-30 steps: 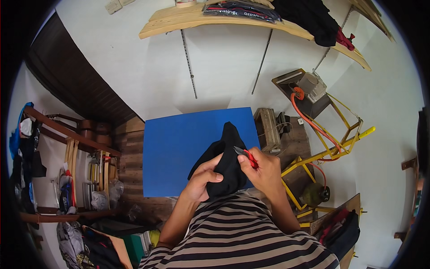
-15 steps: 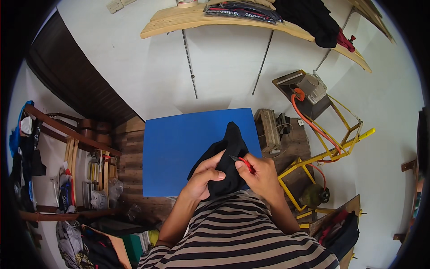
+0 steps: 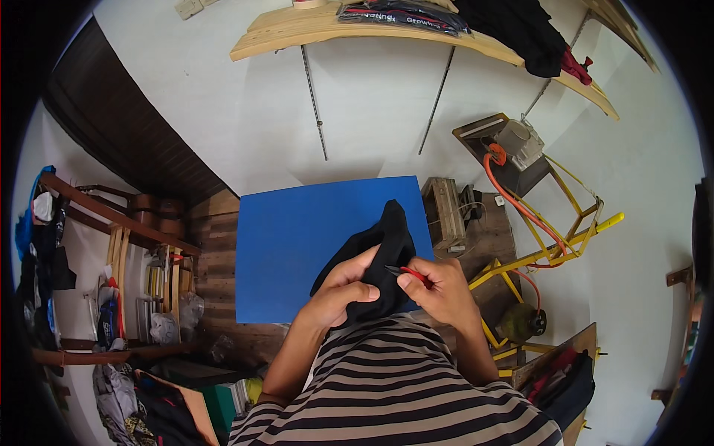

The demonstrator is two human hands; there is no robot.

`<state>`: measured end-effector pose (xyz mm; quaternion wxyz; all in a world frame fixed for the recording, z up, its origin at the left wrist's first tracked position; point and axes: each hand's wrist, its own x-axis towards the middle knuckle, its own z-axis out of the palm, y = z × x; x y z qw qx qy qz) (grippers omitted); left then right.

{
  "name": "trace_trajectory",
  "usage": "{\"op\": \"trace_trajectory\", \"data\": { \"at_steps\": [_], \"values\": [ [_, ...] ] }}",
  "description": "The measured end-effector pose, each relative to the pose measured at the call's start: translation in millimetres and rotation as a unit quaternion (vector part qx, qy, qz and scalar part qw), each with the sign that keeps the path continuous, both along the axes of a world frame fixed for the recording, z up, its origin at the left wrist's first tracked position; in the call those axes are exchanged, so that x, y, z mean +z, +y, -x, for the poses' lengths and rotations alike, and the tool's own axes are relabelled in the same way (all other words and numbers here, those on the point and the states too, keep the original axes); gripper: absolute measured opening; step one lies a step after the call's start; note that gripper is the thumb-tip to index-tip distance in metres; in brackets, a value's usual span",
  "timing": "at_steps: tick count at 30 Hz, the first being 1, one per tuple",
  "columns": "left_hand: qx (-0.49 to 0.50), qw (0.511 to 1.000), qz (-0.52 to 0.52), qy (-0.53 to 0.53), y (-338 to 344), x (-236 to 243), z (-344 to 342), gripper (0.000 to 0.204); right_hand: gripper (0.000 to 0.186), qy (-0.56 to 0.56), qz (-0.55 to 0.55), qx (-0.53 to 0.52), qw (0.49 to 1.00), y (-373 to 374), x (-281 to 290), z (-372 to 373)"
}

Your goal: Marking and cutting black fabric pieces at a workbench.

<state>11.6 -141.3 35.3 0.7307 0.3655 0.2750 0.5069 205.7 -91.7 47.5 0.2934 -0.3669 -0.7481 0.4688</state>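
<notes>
A piece of black cloth, folded and bunched, is held above the near right part of a blue tabletop. My left hand is closed on it, thumb on top and fingers tucked underneath. In my right hand are small red-handled snips, gripped between thumb and fingers. Their dark pointed tip lies against the cloth, just right of my left fingers. Whether the blades are apart is too small to make out.
A wooden crate stands off the table's right edge, beside a yellow metal frame with an orange hose. Across the far wall runs a wooden shelf bearing packaged clothing. Racks with bags and clothes line the left.
My right hand and the snips have shifted slightly right and down, and the snips now lie flatter. The cloth's top end leans a little further right. Both hands keep their hold.
</notes>
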Motion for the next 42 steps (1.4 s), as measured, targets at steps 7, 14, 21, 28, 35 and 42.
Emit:
{"op": "trace_trajectory", "data": {
  "at_steps": [7, 14, 21, 28, 35, 42],
  "values": [
    [-0.005, 1.000, -0.011, -0.017, 7, 2, -5, 0.081, 0.026, -0.041, -0.194, -0.049, 0.979, -1, -1, 0],
    [0.023, 1.000, 0.000, -0.017, 10, 6, -10, 0.081, 0.029, -0.090, -0.246, -0.065, 0.963, -3, 0, 0],
    [0.032, 0.999, 0.005, -0.001, 13, 3, -11, 0.079, 0.029, -0.082, -0.244, -0.063, 0.964, -1, -2, 0],
    [0.035, 0.999, 0.012, -0.016, 14, 0, -10, 0.078, 0.029, -0.067, -0.221, -0.054, 0.972, -2, -4, -1],
    [0.042, 0.998, 0.014, -0.037, 12, -5, -8, 0.075, 0.031, -0.043, -0.192, -0.046, 0.979, -5, -4, 0],
    [0.046, 0.997, 0.019, -0.064, 10, -5, -6, 0.079, 0.028, -0.020, -0.137, -0.100, 0.985, -6, -8, 4]
  ]
}}
